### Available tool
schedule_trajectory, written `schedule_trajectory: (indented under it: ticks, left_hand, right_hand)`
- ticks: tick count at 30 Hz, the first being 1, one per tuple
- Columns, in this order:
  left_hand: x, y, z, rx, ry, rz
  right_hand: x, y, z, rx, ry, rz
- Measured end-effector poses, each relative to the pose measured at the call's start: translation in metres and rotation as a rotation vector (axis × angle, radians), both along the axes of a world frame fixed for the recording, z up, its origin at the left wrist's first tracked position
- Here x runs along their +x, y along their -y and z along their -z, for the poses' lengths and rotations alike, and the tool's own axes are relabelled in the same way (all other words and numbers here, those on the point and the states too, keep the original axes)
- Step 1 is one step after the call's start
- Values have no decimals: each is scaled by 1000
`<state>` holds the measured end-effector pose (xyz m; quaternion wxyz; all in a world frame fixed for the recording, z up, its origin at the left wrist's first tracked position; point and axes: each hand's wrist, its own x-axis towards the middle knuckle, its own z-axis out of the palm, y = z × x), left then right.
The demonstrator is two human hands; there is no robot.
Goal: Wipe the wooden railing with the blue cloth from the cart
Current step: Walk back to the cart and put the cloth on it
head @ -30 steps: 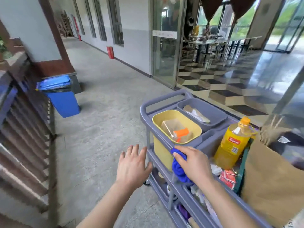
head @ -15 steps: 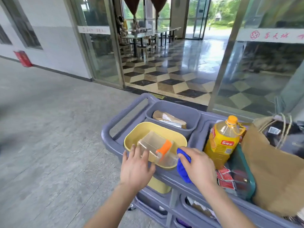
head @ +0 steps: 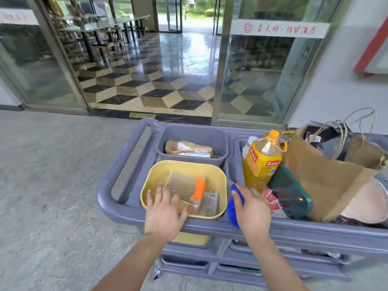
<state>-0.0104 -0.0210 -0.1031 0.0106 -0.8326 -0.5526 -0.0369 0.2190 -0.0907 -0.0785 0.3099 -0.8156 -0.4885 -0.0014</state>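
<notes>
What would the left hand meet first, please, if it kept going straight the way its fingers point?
Probably the clear container with the orange part lying in the yellow tub; the left hand fingertips already look close, though depth is unclear.

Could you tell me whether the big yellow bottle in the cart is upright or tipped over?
Upright: the yellow bottle stands with its orange cap on top.

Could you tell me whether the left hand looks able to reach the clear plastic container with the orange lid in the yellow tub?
Probably yes. The left hand hangs open over the yellow tub's near rim, fingertips at the clear container, which lies uncovered.
</notes>
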Motion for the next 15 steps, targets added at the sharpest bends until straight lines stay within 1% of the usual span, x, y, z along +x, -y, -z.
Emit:
schedule_trajectory:
  ticks: [3,7,11,15]
  left_hand:
    - [1,-6,9,-21,16,-11]
    - [5,-7,19,-55,57,-33]
    - [4,-11,22,-76,44,-41]
    - [5,-9,24,-71,49,-47]
  right_hand:
    - [-5,1,12,16,63,-6]
    - [-8,5,30,-69,202,-140]
    - [-4,0,33,-84,237,-154]
    - [-3,-1,37,-65,216,-151]
